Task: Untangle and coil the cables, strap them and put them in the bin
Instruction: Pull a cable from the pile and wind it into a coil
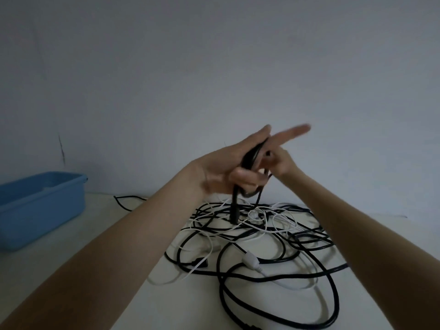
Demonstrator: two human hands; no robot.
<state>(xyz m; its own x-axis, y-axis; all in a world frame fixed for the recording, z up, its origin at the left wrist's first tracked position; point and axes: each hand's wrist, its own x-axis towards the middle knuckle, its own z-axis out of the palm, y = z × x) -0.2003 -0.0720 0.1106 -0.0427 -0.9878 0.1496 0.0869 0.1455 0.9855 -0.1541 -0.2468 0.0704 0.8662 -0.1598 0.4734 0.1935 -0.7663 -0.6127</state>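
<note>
Winding loops of thick black rubber-sheathed cable [250, 158] around the raised left hand [221, 172], fingers extended, thumb curled over the gathered strands. Right hand [277, 160] close behind, fingers bent at the same loops; exact grip blurred, cannot tell. Trailing end hanging down to the tangled heap of black and thin white cables [257, 236] on the pale tabletop [100, 236]. Rectangular blue plastic bin [40, 206] well apart, at far left. Judged best practice: keeping loops even, feeding slack gently, lifting free of the white strands before strapping.
</note>
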